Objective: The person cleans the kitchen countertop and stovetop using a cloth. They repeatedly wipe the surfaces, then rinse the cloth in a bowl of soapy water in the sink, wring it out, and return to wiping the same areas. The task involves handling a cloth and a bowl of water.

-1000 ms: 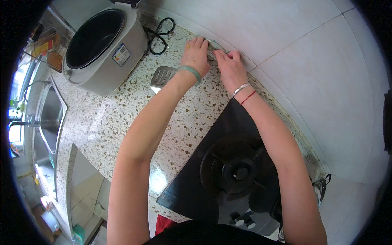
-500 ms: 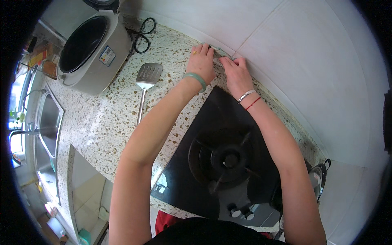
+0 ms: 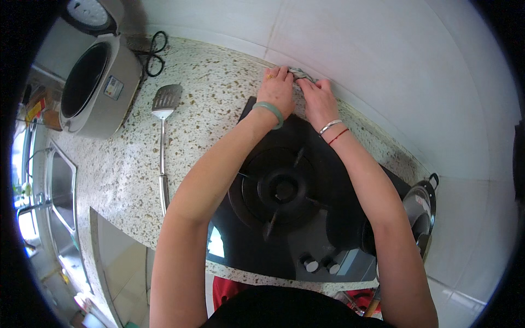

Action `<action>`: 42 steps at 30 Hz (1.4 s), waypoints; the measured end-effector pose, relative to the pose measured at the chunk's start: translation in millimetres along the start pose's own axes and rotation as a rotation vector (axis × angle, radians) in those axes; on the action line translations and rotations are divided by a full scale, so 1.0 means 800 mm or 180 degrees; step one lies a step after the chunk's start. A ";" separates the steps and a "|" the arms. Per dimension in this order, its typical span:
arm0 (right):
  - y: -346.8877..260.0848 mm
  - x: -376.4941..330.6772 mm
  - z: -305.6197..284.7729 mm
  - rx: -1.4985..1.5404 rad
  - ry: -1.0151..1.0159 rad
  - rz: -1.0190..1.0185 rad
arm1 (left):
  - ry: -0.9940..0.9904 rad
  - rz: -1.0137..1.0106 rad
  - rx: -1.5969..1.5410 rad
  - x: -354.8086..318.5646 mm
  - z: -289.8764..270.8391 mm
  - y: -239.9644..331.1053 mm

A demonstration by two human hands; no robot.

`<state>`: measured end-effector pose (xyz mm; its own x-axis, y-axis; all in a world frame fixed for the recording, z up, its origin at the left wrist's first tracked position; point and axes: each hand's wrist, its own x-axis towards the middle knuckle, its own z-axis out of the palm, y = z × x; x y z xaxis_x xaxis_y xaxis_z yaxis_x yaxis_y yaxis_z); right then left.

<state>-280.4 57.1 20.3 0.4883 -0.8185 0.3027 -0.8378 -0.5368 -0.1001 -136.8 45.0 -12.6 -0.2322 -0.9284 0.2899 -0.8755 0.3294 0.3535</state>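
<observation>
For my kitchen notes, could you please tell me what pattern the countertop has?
The countertop is off-white with brown speckles, clearest in the head view.

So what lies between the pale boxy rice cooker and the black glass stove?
In the head view, a silver slotted metal spatula on speckled stone countertop, then the bare left forearm.

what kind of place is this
Most likely a home kitchen: there is a black gas stove set in a speckled stone countertop, a rice cooker with its lid up, and a stainless-steel sink at the far left.
</observation>
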 end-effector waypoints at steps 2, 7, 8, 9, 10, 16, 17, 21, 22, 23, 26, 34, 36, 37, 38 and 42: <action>0.009 -0.014 -0.005 -0.0031 0.0063 0.0042 | -0.0037 0.0033 0.0122 -0.001 0.007 0.024; 0.039 -0.051 -0.017 -0.0131 0.0146 0.0373 | -0.0624 0.0265 0.0216 0.006 0.001 0.073; 0.039 -0.057 -0.021 -0.0111 0.0092 0.0458 | -0.0671 0.0251 0.0370 0.004 0.006 0.085; 0.040 -0.063 -0.024 -0.0090 0.0038 0.0545 | -0.0786 0.0332 0.0335 0.006 0.008 0.087; 0.045 -0.071 -0.027 -0.0109 0.0074 0.0645 | -0.0896 0.0434 0.0296 0.014 0.007 0.089; 0.072 -0.119 -0.044 -0.0132 0.0164 0.1317 | -0.1040 0.0568 -0.0078 0.012 0.030 0.157; 0.082 -0.130 -0.042 -0.0199 0.0191 0.1355 | -0.1027 0.0599 -0.0096 0.012 0.034 0.169; 0.080 -0.138 -0.043 -0.0193 0.0341 0.1578 | -0.0936 0.0612 -0.0223 0.012 0.050 0.182; 0.083 -0.143 -0.039 -0.0236 0.0389 0.1674 | -0.0879 0.0717 -0.0328 0.011 0.055 0.183; 0.086 -0.150 -0.033 -0.0283 0.0438 0.1770 | -0.0823 0.0823 -0.0436 0.010 0.059 0.185; 0.088 -0.163 -0.037 -0.0448 0.0407 0.1997 | -0.0824 0.0945 -0.0596 0.011 0.071 0.200; 0.080 -0.215 -0.058 -0.0638 0.0281 0.2816 | -0.2245 0.1553 -0.0407 -0.008 0.072 0.254; 0.084 -0.221 -0.042 -0.0703 0.0136 0.2868 | -0.2445 0.1578 -0.0422 0.001 0.070 0.265; 0.083 -0.215 -0.032 -0.0635 0.0132 0.3000 | -0.2378 0.1553 -0.0509 0.004 0.075 0.258; 0.083 -0.211 -0.024 -0.0569 0.0126 0.3130 | -0.2311 0.1527 -0.0599 0.006 0.079 0.251; 0.098 -0.207 -0.010 -0.0233 0.0142 0.3336 | -0.2150 0.1996 -0.0244 0.008 0.090 0.224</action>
<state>-428.6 152.4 -30.3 -0.4977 -0.8572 0.1325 -0.8493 0.4505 -0.2752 -325.6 85.3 -11.5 -0.8731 -0.4716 -0.1235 -0.4813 0.7937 0.3720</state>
